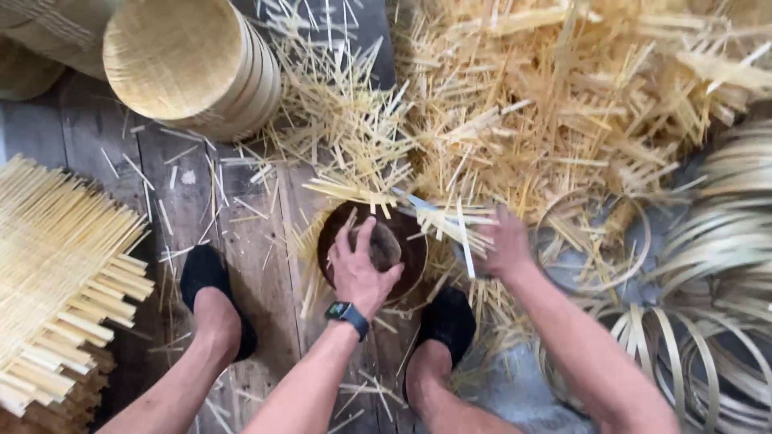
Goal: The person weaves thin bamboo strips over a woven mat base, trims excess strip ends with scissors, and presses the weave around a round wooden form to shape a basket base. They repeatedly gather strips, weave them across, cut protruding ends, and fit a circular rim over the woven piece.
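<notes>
Nearest to me are my two feet in black shoes (211, 277) on the grey plank floor (96, 137), one on either side of the round dark wooden block (410, 241), which sits just beyond my toes. My left hand (359, 269), with a dark watch (347, 314) on its wrist, lies on top of that block, the fingers curled over a small brownish lump there; I cannot tell what the lump is, nor how tightly I grip it. My right hand (505, 245) is just right of the block, blurred, closed on a bunch of pale bamboo strips (450, 221) that fans across the block's far rim. My hands are apart.

Well left of the block lies a flat woven bamboo mat (56, 265) with loose strip ends. Right of the block thin bamboo hoops (716, 265) lie heaped. Beyond the block a wide litter of cut bamboo slivers (547, 104) covers the floor. Far left of that, beyond the block, lies a stack of round woven trays (201, 64) on its side.
</notes>
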